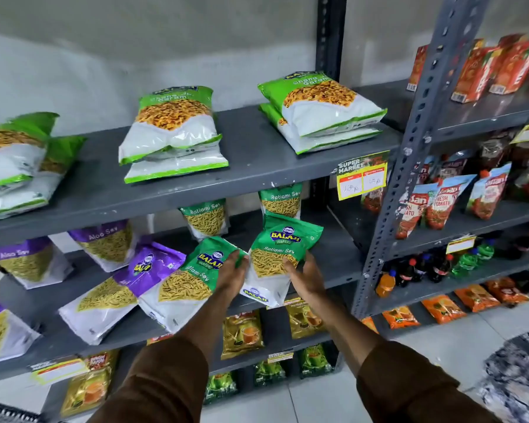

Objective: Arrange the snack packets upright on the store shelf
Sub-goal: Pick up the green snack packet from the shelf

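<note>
A green Ratlami Sev packet [277, 254] is held between both hands at the front of the middle shelf [339, 264], tilted a little. My left hand [231, 271] grips its left edge and also touches a second green Ratlami Sev packet [187, 279] lying flat beside it. My right hand [306, 274] grips the right edge. Two more Ratlami Sev packets [281, 201] stand upright at the back of that shelf. Purple Aloo Sev packets [129, 285] lie and lean to the left.
Green Chana packets [171, 129] lie in flat stacks on the upper shelf [257, 166]. A yellow price tag [362, 175] hangs from its edge. A grey upright post [409, 148] separates a side rack with tomato pouches [440, 199] and bottles [409, 273]. Tea packets [242, 334] fill the lower shelves.
</note>
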`<state>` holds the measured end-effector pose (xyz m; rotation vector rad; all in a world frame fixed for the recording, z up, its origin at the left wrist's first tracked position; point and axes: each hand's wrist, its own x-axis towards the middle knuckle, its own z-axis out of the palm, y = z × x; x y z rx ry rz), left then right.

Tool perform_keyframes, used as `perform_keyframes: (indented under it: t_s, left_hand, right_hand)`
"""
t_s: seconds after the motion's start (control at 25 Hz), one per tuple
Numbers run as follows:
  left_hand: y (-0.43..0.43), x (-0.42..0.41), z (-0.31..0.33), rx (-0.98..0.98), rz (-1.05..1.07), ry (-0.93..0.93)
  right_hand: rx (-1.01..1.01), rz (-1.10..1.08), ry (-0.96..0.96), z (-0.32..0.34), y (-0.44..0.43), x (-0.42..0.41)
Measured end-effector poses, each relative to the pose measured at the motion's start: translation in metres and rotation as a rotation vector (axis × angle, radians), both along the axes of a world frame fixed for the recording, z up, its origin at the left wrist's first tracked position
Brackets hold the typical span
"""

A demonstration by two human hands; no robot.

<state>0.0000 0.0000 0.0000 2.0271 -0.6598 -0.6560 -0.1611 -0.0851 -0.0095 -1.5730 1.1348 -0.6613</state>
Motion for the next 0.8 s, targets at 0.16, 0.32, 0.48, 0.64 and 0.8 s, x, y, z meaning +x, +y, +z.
perform_keyframes:
  t_s: [0.16,0.32,0.48,0.64,0.8]
  left_hand:
    - [-0.017,0.005,-0.016,0.202,-0.001,0.042]
    - [-0.015,-0.001,-0.010,0.070,0.120,0.176]
    - [0.008,-0.015,0.004,-0.087,0.130,0.289]
    - [0.060,-0.046,0.021,-0.282,0.150,0.348]
    - [0.121,-0.080,0.036,-0.483,0.183,0.406]
  right_hand:
    - [0.242,0.038,-0.015,-0.027,-0.009,0.017]
    - [0.258,-0.013,-0.128,-0.046,-0.006,0.034]
    - [0.128,0.004,-0.154,-0.029,0.018,0.020]
    - [0.004,0.047,-0.276,-0.002,0.061,-0.013]
    - [-0.046,0.139,-0.368,0.015,0.107,-0.048]
